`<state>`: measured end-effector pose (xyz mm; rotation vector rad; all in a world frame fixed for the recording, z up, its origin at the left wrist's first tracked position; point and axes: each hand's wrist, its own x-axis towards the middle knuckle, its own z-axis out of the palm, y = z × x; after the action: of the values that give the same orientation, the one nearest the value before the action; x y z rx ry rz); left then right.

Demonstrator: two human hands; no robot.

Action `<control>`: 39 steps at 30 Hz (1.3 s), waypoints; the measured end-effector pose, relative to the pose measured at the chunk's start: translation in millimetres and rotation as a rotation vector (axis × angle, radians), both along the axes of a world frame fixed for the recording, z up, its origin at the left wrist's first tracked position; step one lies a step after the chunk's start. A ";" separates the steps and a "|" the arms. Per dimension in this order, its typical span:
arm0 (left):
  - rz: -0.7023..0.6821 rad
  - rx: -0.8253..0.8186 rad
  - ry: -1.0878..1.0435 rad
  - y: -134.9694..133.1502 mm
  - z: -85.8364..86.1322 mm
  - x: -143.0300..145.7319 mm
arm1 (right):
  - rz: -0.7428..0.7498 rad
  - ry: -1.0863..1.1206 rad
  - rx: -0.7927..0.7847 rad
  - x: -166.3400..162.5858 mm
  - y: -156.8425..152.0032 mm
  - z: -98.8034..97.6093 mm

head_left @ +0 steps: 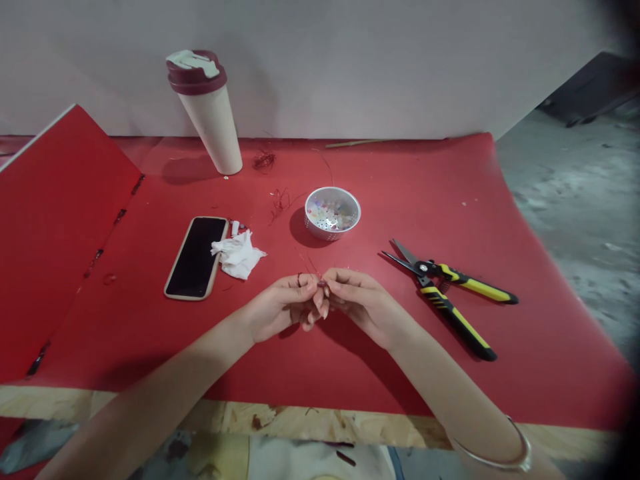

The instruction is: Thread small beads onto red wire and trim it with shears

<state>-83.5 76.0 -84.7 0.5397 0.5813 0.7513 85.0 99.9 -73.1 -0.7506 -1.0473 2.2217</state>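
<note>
My left hand (281, 308) and my right hand (366, 299) meet over the red-covered table. Their fingertips pinch a small dark reddish bead (321, 283) from both sides. Thin red thread (311, 264) sticks up from between the fingers. The other fingers of both hands curl beneath, partly hidden. Just beyond the hands stands a small perforated metal bowl (333, 230) with many light and coloured beads in it. A loose tangle of red thread (280, 201) lies left of the bowl.
Right of my hands lie black-and-yellow shears (440, 287), blades apart. On the left are a phone (196, 259), a crumpled tissue (240, 255) and a red board (55, 233). A lidded cup (210, 120) stands at the back near another thread tangle (264, 159).
</note>
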 end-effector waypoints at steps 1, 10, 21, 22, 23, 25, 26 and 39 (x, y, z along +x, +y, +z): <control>0.003 -0.001 -0.008 0.2 0.5 0.2 | 0.009 0.023 -0.016 0.2 0.0 0.5; -0.008 -0.049 -0.034 1.6 0.2 0.7 | 0.010 0.081 -0.076 0.2 -0.7 -1.1; 0.011 -0.046 -0.036 0.4 -2.8 2.2 | -0.036 -0.047 0.046 -1.2 -1.6 2.1; 0.023 -0.056 -0.040 0.1 -2.5 2.9 | -0.051 -0.069 0.060 -1.7 -1.6 1.7; 0.035 -0.068 -0.043 -0.3 -2.2 3.7 | -0.063 -0.092 0.074 -2.3 -1.5 1.3; 0.059 -0.086 -0.040 -1.0 -1.2 5.6 | -0.083 -0.131 0.097 -3.7 -1.6 0.8; 0.074 -0.089 -0.032 -1.4 -0.7 6.7 | -0.091 -0.147 0.104 -4.4 -1.7 0.7; 0.257 -0.153 0.087 -2.6 2.1 16.1 | -0.065 -0.066 -0.144 -5.4 -1.6 -3.9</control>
<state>-67.3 73.5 -82.6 0.3602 0.7920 0.9207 79.6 98.3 -77.1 -0.9125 -0.8866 2.2477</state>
